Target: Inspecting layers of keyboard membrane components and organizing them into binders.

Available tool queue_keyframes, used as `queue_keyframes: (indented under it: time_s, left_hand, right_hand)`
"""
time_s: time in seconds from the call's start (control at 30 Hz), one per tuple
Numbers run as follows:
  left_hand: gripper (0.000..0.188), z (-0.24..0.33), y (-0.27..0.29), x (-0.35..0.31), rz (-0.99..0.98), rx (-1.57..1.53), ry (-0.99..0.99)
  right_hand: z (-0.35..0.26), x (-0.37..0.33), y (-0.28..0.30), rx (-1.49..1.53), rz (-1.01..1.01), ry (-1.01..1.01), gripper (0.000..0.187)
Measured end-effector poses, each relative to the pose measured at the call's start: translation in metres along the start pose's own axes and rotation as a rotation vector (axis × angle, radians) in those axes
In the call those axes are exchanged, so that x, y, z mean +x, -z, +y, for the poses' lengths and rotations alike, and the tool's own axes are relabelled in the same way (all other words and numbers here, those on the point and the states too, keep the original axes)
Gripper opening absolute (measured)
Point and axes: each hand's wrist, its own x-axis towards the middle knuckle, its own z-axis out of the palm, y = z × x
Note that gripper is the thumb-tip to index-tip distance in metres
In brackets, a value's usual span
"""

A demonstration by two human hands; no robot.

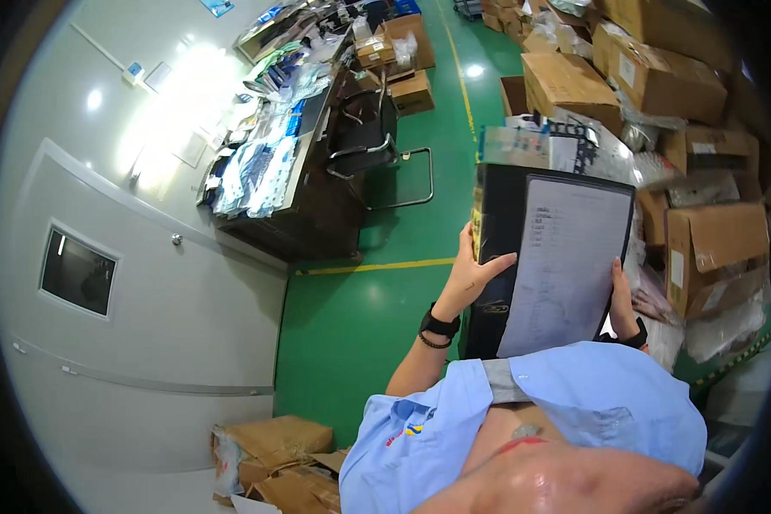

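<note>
In front of my chest a black file binder [495, 206] is held up with both hands, a white printed sheet with handwriting [565, 265] on its face. My left hand [467, 274] is closed round the binder's left edge, thumb on the front cover and fingers along the spine. At the right edge, my right hand [623, 300] grips the binder, its thumb along the side; most of its other fingers are hidden behind. A dark band [439, 324] and a beaded bracelet are on my left wrist. Past the binder's top lie clear and bluish plastic packs [512, 146].
Cardboard boxes [570, 81] and plastic bags are piled along the right. Ahead to the left stand a black chair [364, 128] and a long desk covered with bagged items [261, 176]. A grey door [146, 257] is at left, with flattened cartons [283, 437] below it.
</note>
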Motion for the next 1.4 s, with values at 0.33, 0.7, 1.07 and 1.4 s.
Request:
queue_keyframes:
  time_s: [0.33,0.7,1.07,1.4]
  left_hand:
    - [0.082,-0.036,0.022,0.11,-0.108,0.094,-0.171]
    - [0.091,-0.064,0.087,0.403,-0.053,-0.036,0.005]
    - [0.094,-0.061,0.172,0.694,-0.261,0.037,-0.115]
    - [0.1,-0.081,0.261,0.911,-0.038,0.103,-0.234]
  right_hand:
    - [0.013,0.113,-0.022,0.025,-0.026,0.183,0.069]
    - [-0.048,0.405,-0.084,-0.087,0.102,0.18,0.061]
    - [-0.096,0.606,-0.172,0.092,0.194,0.237,0.053]
    - [-0.133,0.897,-0.241,0.319,0.083,0.057,0.06]
